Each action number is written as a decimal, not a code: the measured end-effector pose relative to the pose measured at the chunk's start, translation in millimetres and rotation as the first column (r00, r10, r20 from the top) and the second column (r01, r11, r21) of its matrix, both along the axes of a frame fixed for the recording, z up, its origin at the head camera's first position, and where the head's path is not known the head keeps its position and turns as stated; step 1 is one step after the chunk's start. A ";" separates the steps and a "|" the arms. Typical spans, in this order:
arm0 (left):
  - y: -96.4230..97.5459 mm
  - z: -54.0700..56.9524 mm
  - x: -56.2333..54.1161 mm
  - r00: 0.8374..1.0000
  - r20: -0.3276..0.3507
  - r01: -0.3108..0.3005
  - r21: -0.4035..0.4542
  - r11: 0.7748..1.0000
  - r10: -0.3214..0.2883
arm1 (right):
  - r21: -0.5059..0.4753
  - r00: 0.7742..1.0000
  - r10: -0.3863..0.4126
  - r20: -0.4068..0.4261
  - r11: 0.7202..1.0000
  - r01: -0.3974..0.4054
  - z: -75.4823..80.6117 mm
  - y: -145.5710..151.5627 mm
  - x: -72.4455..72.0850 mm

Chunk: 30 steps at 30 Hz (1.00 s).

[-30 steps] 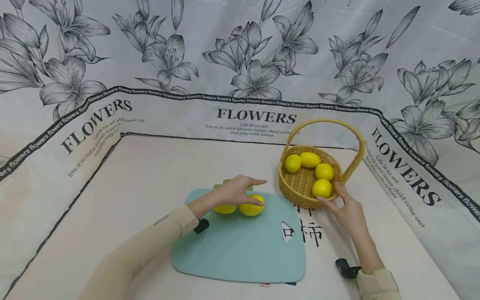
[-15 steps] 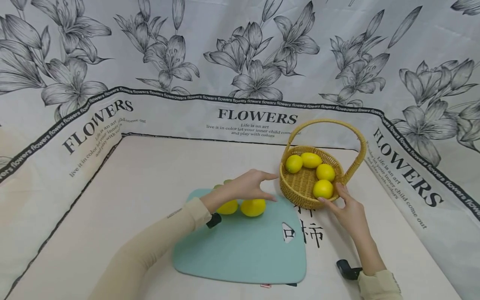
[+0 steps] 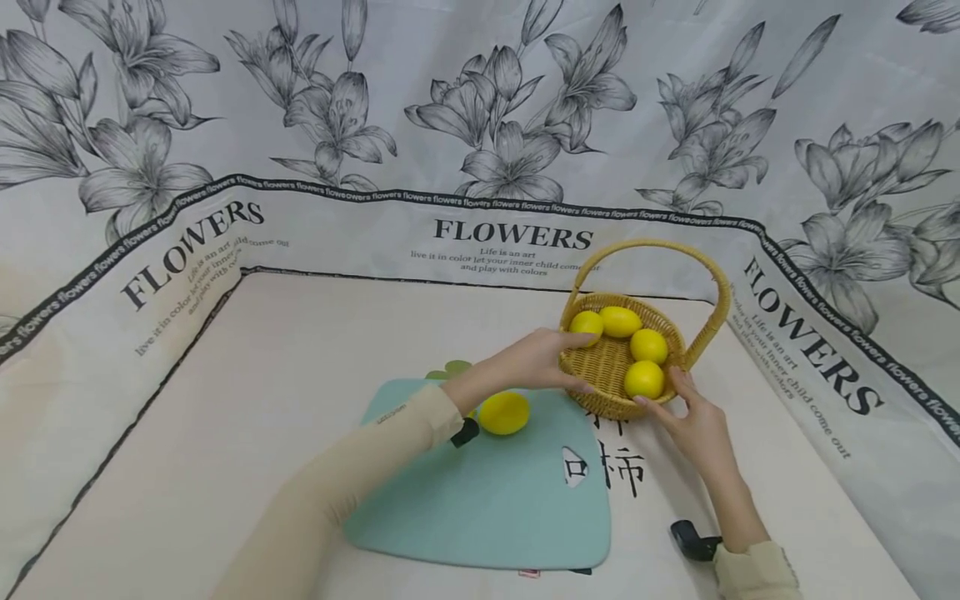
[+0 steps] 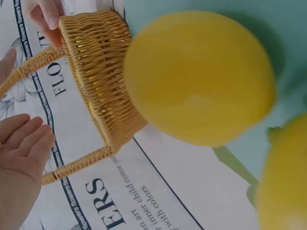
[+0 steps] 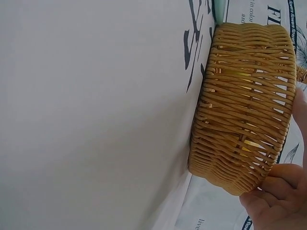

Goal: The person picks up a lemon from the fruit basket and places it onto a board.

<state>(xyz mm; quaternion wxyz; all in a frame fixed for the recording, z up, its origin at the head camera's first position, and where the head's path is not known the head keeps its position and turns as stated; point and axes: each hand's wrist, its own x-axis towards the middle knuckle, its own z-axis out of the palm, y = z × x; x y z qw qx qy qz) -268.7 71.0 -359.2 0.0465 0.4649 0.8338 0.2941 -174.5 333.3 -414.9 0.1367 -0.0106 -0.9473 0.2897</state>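
My left hand [image 3: 534, 360] reaches over the near-left rim of a wicker basket [image 3: 603, 408], thumb and fingers spread apart with nothing between them. Several yellow lemons [image 3: 643, 380] lie inside the basket. At the basket's right side, my right hand [image 3: 699, 423] grips the rim, and the right wrist view shows its fingers [image 5: 276, 191] against the woven wall. One lemon [image 3: 504, 413] rests on the light blue-green cutting board [image 3: 487, 500]; a second lemon [image 4: 288, 177] shows in the left wrist view, mostly covered by my left forearm in the head view.
Green leaf-like pieces [image 3: 453, 368] lie at the board's far edge. The basket's tall arched handle [image 3: 652, 243] rises over it. Black characters [image 3: 626, 471] mark the white table right of the board. A flower-printed cloth [image 3: 510, 167] hangs behind.
My left hand has moved right, from above the lemons on the board to over the basket's left rim. The right hand stays on the basket, which has not moved.
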 end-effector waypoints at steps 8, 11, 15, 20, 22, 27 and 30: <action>20.7 0.6 -1.7 1.000 -0.017 0.012 -0.025 1.000 -0.012 | 0.008 1.000 -0.002 -0.020 1.000 0.002 -0.2 -2.1 1.4; 26.4 -2.4 -3.0 1.000 -0.022 0.003 -0.042 0.999 -0.004 | 0.010 1.000 -0.003 -0.025 1.000 0.004 -0.5 -1.7 1.8; 32.1 -6.6 -5.5 1.000 -0.023 -0.006 -0.047 0.999 0.005 | 0.007 0.999 0.000 -0.038 1.000 0.000 -1.7 -1.0 1.9; 40.1 -8.2 -8.3 1.000 0.001 -0.010 -0.041 0.999 0.010 | 0.008 0.999 -0.005 -0.042 1.000 0.005 -2.9 0.8 1.6; 43.8 -7.9 -9.3 1.000 0.015 -0.011 -0.030 0.999 0.011 | 0.009 0.999 -0.010 -0.036 1.000 0.010 -2.6 1.2 1.4; 51.7 -8.5 -12.0 0.998 0.053 -0.016 0.000 1.000 0.016 | -0.004 1.000 -0.017 -0.014 1.000 0.017 -1.6 1.9 0.4; 57.0 -10.6 -14.2 0.997 0.076 -0.010 0.015 1.000 0.009 | -0.008 1.000 -0.019 -0.010 1.000 0.018 -1.7 2.6 0.2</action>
